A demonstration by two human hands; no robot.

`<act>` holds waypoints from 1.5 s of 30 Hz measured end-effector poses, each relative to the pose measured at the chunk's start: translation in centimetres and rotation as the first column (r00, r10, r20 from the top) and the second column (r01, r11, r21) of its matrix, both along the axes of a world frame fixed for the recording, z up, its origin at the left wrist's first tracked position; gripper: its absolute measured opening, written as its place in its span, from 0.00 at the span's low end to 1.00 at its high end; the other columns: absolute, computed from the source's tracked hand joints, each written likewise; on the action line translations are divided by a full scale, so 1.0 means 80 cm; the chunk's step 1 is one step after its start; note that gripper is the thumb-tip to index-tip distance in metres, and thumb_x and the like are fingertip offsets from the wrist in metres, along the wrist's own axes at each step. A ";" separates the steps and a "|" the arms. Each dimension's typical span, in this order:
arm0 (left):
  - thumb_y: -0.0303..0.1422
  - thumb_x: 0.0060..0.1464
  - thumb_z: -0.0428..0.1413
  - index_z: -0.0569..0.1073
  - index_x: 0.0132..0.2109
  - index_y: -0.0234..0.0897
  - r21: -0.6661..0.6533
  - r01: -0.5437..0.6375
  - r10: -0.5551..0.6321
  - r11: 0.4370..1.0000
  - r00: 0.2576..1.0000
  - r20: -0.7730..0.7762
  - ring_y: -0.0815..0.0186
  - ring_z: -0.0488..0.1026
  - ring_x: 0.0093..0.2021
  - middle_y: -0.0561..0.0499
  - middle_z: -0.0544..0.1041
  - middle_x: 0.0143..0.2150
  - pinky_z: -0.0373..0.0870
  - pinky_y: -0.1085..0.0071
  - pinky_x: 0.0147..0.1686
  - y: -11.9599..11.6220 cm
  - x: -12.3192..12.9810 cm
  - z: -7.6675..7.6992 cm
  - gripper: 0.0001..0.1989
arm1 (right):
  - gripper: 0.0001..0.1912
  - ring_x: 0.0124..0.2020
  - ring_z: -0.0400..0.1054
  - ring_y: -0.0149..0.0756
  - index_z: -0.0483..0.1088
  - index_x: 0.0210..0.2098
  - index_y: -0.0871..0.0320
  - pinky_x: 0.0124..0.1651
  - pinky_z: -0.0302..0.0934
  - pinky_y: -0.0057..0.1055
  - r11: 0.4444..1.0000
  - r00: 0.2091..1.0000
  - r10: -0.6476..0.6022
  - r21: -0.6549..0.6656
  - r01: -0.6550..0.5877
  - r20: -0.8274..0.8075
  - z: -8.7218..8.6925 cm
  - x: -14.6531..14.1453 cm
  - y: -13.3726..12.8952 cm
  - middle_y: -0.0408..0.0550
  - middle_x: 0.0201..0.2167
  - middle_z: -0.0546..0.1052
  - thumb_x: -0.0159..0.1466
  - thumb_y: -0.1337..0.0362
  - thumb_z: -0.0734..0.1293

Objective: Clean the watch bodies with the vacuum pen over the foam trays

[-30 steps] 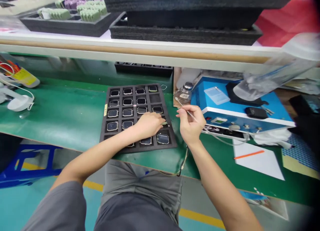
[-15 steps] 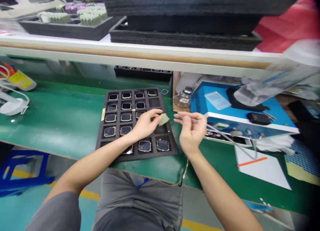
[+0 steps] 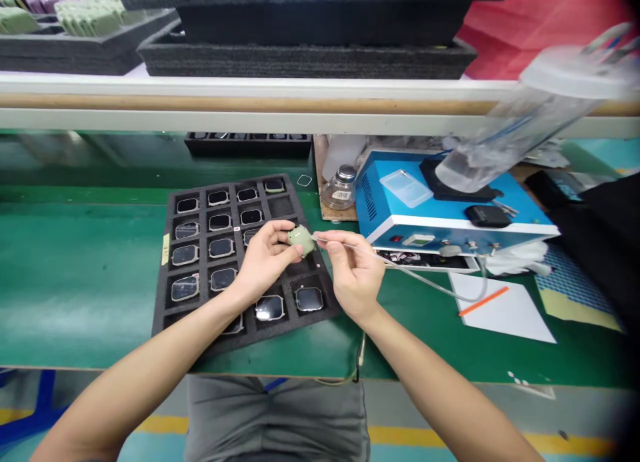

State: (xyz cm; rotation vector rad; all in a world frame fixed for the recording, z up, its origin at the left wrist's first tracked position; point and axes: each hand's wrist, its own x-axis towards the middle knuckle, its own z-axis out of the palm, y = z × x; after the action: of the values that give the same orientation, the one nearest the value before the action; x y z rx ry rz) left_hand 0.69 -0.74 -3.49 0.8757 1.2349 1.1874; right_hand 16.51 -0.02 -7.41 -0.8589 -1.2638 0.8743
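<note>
My left hand point(image 3: 263, 262) grips a small pale green watch case point(image 3: 303, 241) by its left side, above the black foam tray. Close to the case's right edge, my right hand point(image 3: 356, 270) pinches a thin, needle-like tip on a clear tube point(image 3: 423, 278). The tip points at the case; whether they touch I cannot tell. Under my hands lies the black foam tray point(image 3: 203, 290), whose compartments hold several watches with dark screens point(image 3: 185, 287). My left hand and the case hide part of it.
A blue control box point(image 3: 393, 212) stands at the right, the tube running to its front. On top are a clear cylinder point(image 3: 505, 142) and a black block. A glass bottle point(image 3: 341, 189) stands beside it. White paper point(image 3: 525, 322) lies front right. A shelf point(image 3: 240, 121) crosses behind, carrying foam trays.
My two hands have come together, so the tip now sits right by the green watch case. The case has turned in my left hand. The camera view has shifted to the right.
</note>
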 end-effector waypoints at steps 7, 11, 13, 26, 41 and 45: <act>0.34 0.46 0.69 0.76 0.45 0.35 0.019 -0.054 0.054 0.998 0.999 -0.005 0.66 0.80 0.40 0.49 0.82 0.40 0.78 0.71 0.40 -0.001 0.001 0.007 0.19 | 0.07 0.43 0.81 0.38 0.76 0.43 0.54 0.49 0.79 0.37 0.999 0.999 -0.035 -0.042 0.035 0.003 -0.002 -0.002 -0.004 0.49 0.40 0.83 0.71 0.60 0.67; 0.36 0.45 0.72 0.74 0.40 0.35 0.005 -0.078 0.078 0.997 0.997 -0.019 0.67 0.80 0.35 0.50 0.83 0.35 0.76 0.73 0.36 -0.002 0.000 0.005 0.19 | 0.06 0.44 0.81 0.37 0.77 0.44 0.54 0.50 0.78 0.37 0.999 0.999 -0.018 -0.035 0.017 -0.027 -0.002 -0.002 -0.004 0.48 0.41 0.83 0.72 0.61 0.67; 0.36 0.45 0.72 0.74 0.40 0.35 0.018 -0.083 0.084 0.996 0.996 -0.036 0.67 0.80 0.34 0.50 0.84 0.34 0.75 0.73 0.35 -0.003 0.000 0.004 0.19 | 0.06 0.45 0.81 0.37 0.77 0.44 0.54 0.51 0.78 0.37 0.999 0.999 -0.016 -0.029 0.015 -0.039 -0.002 -0.002 -0.004 0.48 0.42 0.84 0.71 0.62 0.68; 0.36 0.46 0.73 0.76 0.39 0.34 0.088 -0.078 0.088 0.993 0.990 -0.114 0.66 0.81 0.33 0.49 0.84 0.34 0.77 0.72 0.36 -0.007 0.002 0.008 0.17 | 0.07 0.44 0.81 0.38 0.79 0.43 0.53 0.49 0.80 0.37 0.999 0.999 -0.038 -0.009 0.038 0.009 0.003 0.000 -0.003 0.49 0.41 0.84 0.71 0.61 0.68; 0.35 0.45 0.73 0.76 0.39 0.34 0.081 -0.081 0.090 0.993 0.990 -0.113 0.66 0.81 0.32 0.48 0.84 0.34 0.76 0.72 0.35 -0.006 0.002 0.009 0.17 | 0.08 0.44 0.81 0.39 0.79 0.42 0.54 0.48 0.80 0.38 0.999 0.998 -0.048 -0.015 0.049 0.033 0.005 0.000 -0.001 0.49 0.41 0.84 0.71 0.60 0.68; 0.36 0.44 0.73 0.76 0.39 0.34 0.082 -0.079 0.089 0.993 0.989 -0.122 0.64 0.81 0.34 0.48 0.85 0.34 0.76 0.72 0.36 -0.007 0.003 0.010 0.18 | 0.08 0.43 0.81 0.39 0.78 0.42 0.54 0.47 0.80 0.38 0.999 0.998 -0.051 -0.014 0.052 0.042 0.005 0.000 -0.001 0.49 0.40 0.84 0.71 0.59 0.67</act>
State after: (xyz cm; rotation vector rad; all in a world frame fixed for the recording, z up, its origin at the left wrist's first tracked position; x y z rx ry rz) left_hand 0.90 -1.31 -2.72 0.9759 1.3462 1.2702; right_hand 16.51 -0.10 -7.03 -0.9224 -1.2675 0.8301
